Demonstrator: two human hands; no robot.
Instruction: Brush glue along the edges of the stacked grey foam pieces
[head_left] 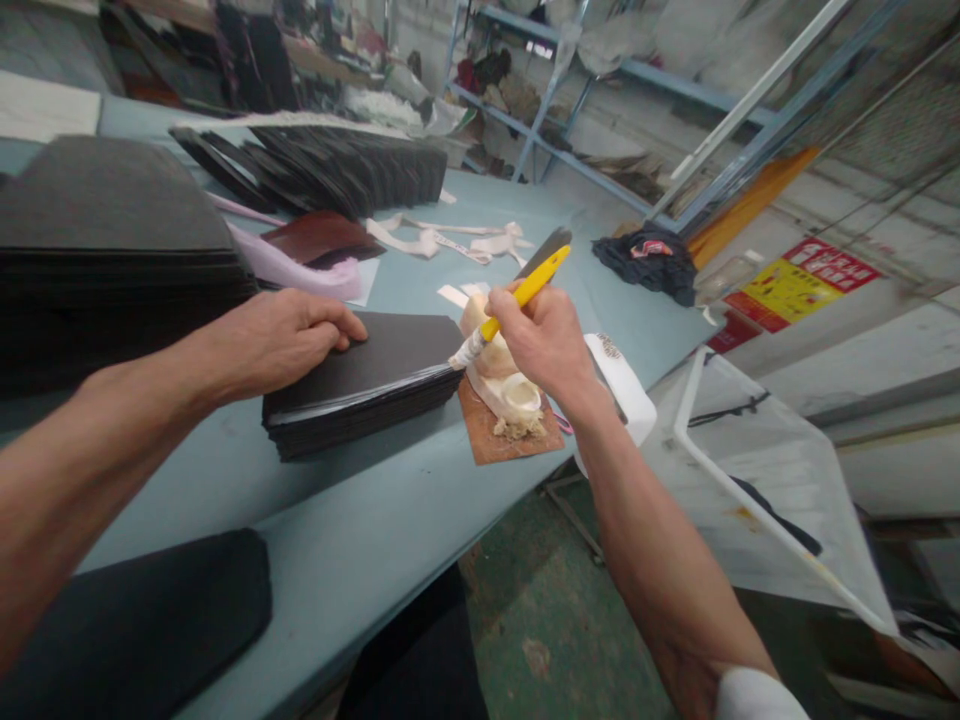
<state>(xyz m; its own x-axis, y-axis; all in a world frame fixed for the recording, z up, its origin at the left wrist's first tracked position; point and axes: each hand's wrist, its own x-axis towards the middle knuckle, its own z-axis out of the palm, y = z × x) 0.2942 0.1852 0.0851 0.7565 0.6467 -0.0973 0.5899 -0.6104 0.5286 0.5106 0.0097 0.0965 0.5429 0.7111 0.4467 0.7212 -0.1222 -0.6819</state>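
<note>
My right hand [551, 345] grips a paintbrush [532, 285] with a yellow handle. The whitish bristles touch the right end of a stack of black sheets [405, 345], where a pale edge shows under the top sheet. My left hand [292, 335] lies on the stack's left part, fingers stretched forward and slightly bent, holding nothing. Just beneath my right hand, a pale, crusted container [517, 395] stands on a brown board [487, 440].
A taller stack of dark sheets [112, 220] stands at left. Behind lie fanned black pieces [345, 165] and white strips [435, 240]. A dark panel [187, 610] lies at the near edge. Right of the table are a white bin [765, 480] and a dark cloth [649, 265].
</note>
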